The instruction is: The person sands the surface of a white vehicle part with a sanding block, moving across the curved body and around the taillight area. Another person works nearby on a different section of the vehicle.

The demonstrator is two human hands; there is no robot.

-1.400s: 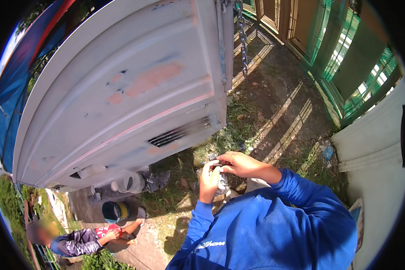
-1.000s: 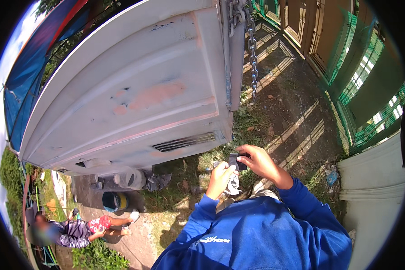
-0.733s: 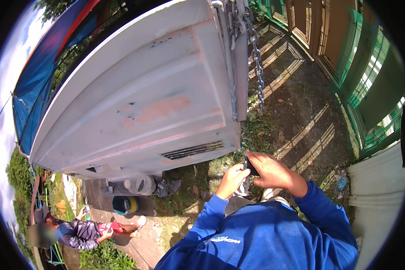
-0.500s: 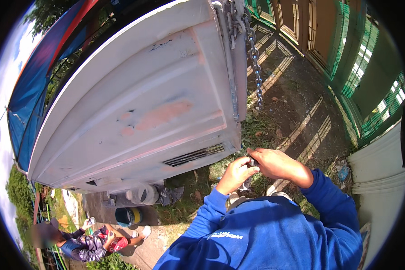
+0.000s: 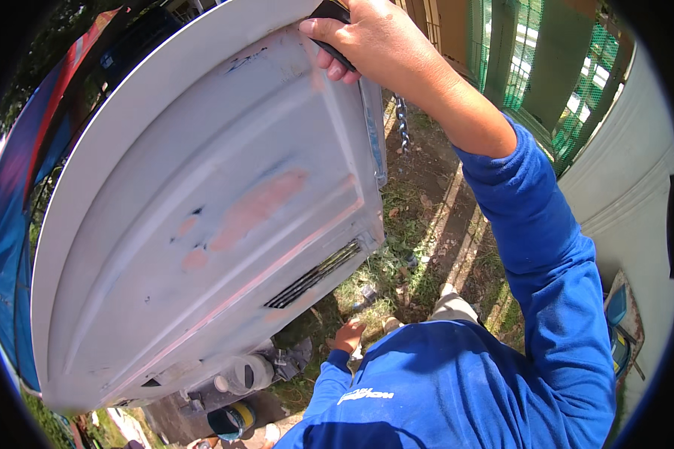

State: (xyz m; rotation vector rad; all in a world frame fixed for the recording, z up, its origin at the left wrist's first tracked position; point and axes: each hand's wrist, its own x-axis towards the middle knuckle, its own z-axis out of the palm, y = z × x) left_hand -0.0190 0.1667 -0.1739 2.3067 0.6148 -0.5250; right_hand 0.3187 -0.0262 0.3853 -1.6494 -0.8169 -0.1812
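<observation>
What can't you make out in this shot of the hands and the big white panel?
- Head view: the dark thing under the right hand on the white panel; the fingers cover it.
- Left hand: what it holds, if anything, is hidden by the blue sleeve and too small.
- Chain: its upper end is behind the forearm.

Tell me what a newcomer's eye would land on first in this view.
First the big white sanded panel, with pinkish patches and a louvred vent near its lower right corner, filling the left and middle of the view. Next the right hand at the top, raised on a blue sleeve, pressing a dark tool against the panel's upper edge. The left hand hangs low above the grass, and what it holds cannot be made out.
</observation>
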